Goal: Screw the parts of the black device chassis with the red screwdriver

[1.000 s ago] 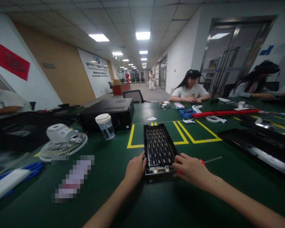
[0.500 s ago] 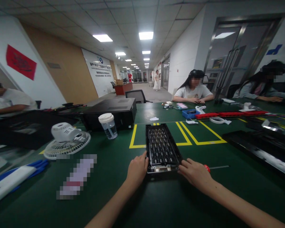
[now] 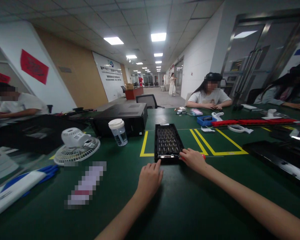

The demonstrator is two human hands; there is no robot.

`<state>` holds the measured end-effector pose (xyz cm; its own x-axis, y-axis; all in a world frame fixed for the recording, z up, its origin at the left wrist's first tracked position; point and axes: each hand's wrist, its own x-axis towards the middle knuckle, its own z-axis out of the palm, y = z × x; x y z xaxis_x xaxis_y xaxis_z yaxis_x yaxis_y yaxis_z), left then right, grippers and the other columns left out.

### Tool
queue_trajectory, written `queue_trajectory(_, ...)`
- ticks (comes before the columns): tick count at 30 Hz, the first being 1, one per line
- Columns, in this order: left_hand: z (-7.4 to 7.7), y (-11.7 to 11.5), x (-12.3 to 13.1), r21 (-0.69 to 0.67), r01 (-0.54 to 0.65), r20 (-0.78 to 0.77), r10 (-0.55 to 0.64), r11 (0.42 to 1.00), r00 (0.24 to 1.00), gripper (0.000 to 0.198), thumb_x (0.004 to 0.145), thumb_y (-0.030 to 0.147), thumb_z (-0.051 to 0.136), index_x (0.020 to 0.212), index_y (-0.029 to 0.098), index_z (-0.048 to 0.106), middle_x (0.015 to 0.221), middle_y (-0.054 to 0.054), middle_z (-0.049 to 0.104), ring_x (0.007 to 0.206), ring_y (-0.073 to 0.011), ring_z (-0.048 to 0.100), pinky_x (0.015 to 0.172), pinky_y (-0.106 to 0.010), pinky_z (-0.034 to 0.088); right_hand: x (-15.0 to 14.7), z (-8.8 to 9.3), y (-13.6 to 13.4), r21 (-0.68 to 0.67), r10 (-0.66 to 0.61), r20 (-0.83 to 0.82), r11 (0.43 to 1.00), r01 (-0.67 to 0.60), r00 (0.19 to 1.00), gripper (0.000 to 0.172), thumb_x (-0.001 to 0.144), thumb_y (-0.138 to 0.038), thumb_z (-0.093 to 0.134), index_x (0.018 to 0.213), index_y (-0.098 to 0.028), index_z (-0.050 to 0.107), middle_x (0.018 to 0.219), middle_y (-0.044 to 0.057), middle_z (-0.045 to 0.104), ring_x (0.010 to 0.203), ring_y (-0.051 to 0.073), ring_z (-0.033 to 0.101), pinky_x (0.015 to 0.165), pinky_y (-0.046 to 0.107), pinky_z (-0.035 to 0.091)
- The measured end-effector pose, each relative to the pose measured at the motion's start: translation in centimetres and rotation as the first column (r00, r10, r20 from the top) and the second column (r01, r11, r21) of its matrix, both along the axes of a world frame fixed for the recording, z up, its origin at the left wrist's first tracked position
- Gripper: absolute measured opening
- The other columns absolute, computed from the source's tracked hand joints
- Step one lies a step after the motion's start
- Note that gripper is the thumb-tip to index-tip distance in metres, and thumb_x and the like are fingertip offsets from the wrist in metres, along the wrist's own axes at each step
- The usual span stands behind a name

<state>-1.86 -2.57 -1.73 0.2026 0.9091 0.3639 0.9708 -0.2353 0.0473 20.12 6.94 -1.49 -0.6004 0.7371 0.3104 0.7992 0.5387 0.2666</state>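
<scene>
1. Head view: slotted black case [image 3: 168,141] is lying on the desk [image 3: 175,206].
2. Left hand [image 3: 149,179] is showing unclenched; right hand [image 3: 193,160] is touching the case, grip indeterminate.
3. Presumably light, rigid; sidewalls [image 3: 177,135] are offering holds.

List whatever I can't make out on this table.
In the head view:
Red object: mostly hidden by the right hand.
Contact between left hand and black tray: too small to tell.
Purple item: blurred by pixelation.
Long black part: cut off by the picture's right edge.
</scene>
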Motion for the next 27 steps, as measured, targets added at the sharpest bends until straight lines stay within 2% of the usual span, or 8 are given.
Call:
queue_trajectory(7,-0.6,0.1,0.1,-0.097,0.077,-0.080,-0.085,0.992,0.993,0.032,0.089,0.030,0.038,0.113,0.017,0.055,0.098,-0.008,0.065,0.090,-0.0207,0.057,0.078,-0.034,0.042,-2.1,0.2,5.3,-0.039,-0.049,-0.001,0.998,0.049,0.999,0.018,0.088,-0.033,0.047,0.089,-0.019,0.058,0.092,0.007,0.063,0.084,0.021,0.057,0.058,0.024,0.038)
queue_trajectory(13,-0.9,0.3,0.0,-0.152,0.101,-0.090,-0.116,0.983,0.989,0.030,0.089,0.030,0.037,0.109,0.018,0.057,0.096,-0.008,0.066,0.089,-0.0213,0.058,0.077,-0.035,0.042,-3.4,0.1,9.8,-0.069,-0.116,-0.016,0.991,0.115,0.993,0.020,0.087,-0.035,0.048,0.094,-0.019,0.058,0.098,0.010,0.062,0.090,0.023,0.057,0.066,0.027,0.042)
queue_trajectory(21,-0.9,0.6,0.0,-0.176,0.115,-0.080,-0.130,0.978,0.988,0.030,0.090,0.029,0.036,0.107,0.018,0.058,0.096,-0.008,0.065,0.089,-0.0212,0.058,0.078,-0.037,0.043,-5.2,0.1,15.7,-0.101,-0.232,-0.088,0.970,0.223,0.969,0.027,0.087,-0.039,0.047,0.099,-0.017,0.058,0.100,0.012,0.061,0.090,0.024,0.059,0.071,0.029,0.043)
queue_trajectory(27,-0.8,0.8,0.0,-0.182,0.107,-0.095,-0.126,0.977,0.987,0.027,0.089,0.028,0.037,0.102,0.018,0.058,0.094,-0.007,0.065,0.087,-0.0217,0.059,0.076,-0.038,0.044,-6.7,-0.1,19.2,-0.134,-0.299,-0.156,0.951,0.280,0.941,0.030,0.087,-0.041,0.047,0.102,-0.017,0.057,0.104,0.013,0.059,0.092,0.023,0.060,0.073,0.030,0.045)
